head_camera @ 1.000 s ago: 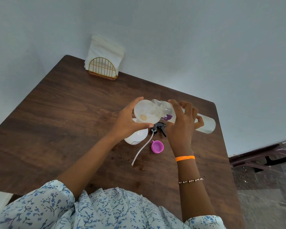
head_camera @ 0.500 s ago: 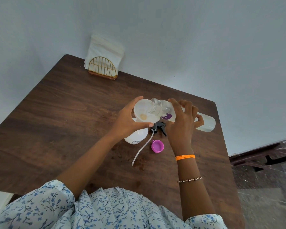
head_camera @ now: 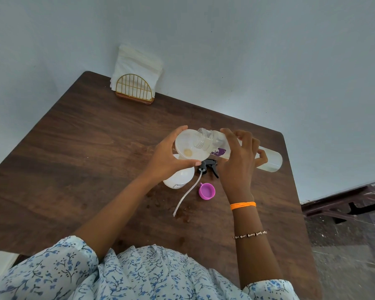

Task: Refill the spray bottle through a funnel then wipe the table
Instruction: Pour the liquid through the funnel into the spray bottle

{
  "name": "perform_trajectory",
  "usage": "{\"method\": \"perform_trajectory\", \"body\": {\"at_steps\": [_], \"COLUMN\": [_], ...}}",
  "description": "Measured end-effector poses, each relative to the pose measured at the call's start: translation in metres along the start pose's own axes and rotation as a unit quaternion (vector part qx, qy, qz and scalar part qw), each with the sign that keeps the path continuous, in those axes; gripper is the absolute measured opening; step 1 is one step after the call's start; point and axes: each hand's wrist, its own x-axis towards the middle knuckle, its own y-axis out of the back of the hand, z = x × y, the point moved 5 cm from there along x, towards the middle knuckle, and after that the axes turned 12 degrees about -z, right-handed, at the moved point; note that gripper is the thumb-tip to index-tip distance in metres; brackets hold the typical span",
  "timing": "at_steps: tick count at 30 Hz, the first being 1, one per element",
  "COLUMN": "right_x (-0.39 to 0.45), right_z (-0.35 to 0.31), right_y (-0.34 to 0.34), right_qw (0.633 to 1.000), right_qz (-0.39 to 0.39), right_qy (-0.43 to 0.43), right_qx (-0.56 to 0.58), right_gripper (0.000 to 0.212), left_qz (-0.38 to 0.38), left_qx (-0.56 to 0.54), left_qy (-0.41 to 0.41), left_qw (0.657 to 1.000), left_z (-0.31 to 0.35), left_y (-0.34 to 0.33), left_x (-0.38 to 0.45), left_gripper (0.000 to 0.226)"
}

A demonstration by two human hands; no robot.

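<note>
Your left hand (head_camera: 168, 158) grips the white funnel (head_camera: 189, 148), thumb curled under its near rim and fingers up round the far rim. The funnel sits in the neck of the white spray bottle (head_camera: 179, 177), which stands upright on the table (head_camera: 74, 159) just below your hand; most of the bottle is hidden by hand and funnel.

Your right hand (head_camera: 239, 161) grips the clear refill bottle (head_camera: 271, 161), fingers wrapped over its middle and thumb on the far side. That bottle lies tipped nearly flat, open threaded mouth resting over the funnel's bowl, base pointing right toward the table's edge. It has a purple label near the neck. A small tan patch shows at the bottom of the funnel; you cannot tell whether liquid is flowing.

The black spray head (head_camera: 208, 166) lies on the table between your hands, just right of the spray bottle, with its white dip tube (head_camera: 187, 194) trailing toward you. A purple cap (head_camera: 206, 191) sits open side up just right of the tube. Dark wet-looking spots mark the wood near the tube's end.

At the far edge by the wall, a gold wire napkin holder (head_camera: 134, 88) stands with white napkins (head_camera: 136, 61). Your right wrist carries an orange band (head_camera: 243, 205) and, further up the arm, a bead bracelet (head_camera: 249, 234).
</note>
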Motion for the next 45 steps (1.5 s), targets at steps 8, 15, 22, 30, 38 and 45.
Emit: {"method": "perform_trajectory", "body": {"at_steps": [8, 15, 22, 30, 38, 45], "right_x": [0.0007, 0.001, 0.0014, 0.0027, 0.003, 0.003], "right_z": [-0.0003, -0.0006, -0.0015, -0.0026, -0.0035, -0.0036], "right_y": [0.0007, 0.0012, 0.0006, -0.0002, 0.0014, 0.0008], "right_qw": [1.0, 1.0, 1.0, 1.0, 1.0, 1.0], "right_qz": [-0.003, -0.006, 0.001, 0.0, -0.002, -0.002], "right_qy": [0.0, 0.001, 0.003, 0.005, 0.007, 0.006], "right_qx": [0.001, 0.004, 0.005, -0.001, -0.002, -0.001], "right_gripper": [0.071, 0.072, 0.074, 0.073, 0.073, 0.072], "left_qz": [0.0, -0.006, -0.006, -0.006, -0.005, -0.007], "left_qx": [0.005, 0.0, -0.004, -0.003, 0.0, 0.002], "left_qy": [0.0, 0.001, 0.003, 0.002, 0.004, 0.003], "left_qw": [1.0, 1.0, 1.0, 1.0, 1.0, 1.0], "left_z": [0.0, 0.0007, -0.0009, -0.0003, 0.0004, -0.0003], "left_y": [-0.0003, 0.0, 0.0005, 0.001, 0.0012, 0.0009], "left_x": [0.0003, -0.0007, 0.0, -0.0001, -0.0001, 0.0003], "left_gripper": [0.09, 0.089, 0.09, 0.089, 0.089, 0.089]}}
